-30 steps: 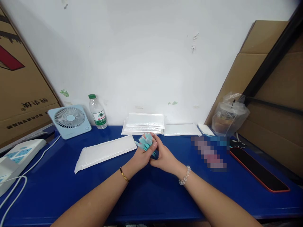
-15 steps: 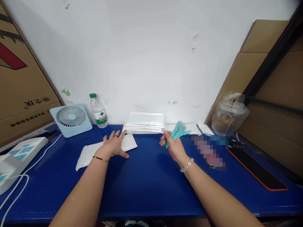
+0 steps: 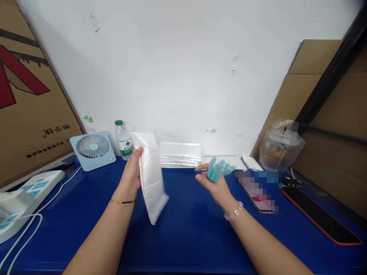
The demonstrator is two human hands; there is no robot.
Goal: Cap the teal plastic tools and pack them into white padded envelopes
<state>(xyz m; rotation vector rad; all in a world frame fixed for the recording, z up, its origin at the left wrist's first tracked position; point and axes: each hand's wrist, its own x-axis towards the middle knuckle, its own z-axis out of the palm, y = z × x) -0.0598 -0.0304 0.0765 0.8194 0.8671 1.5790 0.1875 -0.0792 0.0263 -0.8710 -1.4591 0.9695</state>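
Note:
My left hand [image 3: 131,173] grips a white bubble mailer [image 3: 151,177] by its side, thumb on the near face. The mailer is held up and tilted above the blue table, its lower end toward the middle. A bunch of light-blue strips [image 3: 218,170] is held in my right hand [image 3: 218,191], with the thumb and forefinger apart at the front. The strips are slightly blurred and their exact kind cannot be made out. Behind both hands, a stack of white bubble mailers [image 3: 180,154] lies against the wall.
To the left are a light-blue fan [image 3: 93,151], a water bottle [image 3: 124,144] and a white power strip [image 3: 37,191] with cables. A partly pixelated phone [image 3: 255,191], a dark red-edged slab [image 3: 321,214] and a bagged drink cup [image 3: 278,149] stand or lie on the right. Cardboard [image 3: 34,110] flanks the table.
My left hand, earlier spread flat over the mailer on the table, has taken hold of it and raised it. My right hand has opened its thumb and forefinger, keeping the strips. The view shifted slightly.

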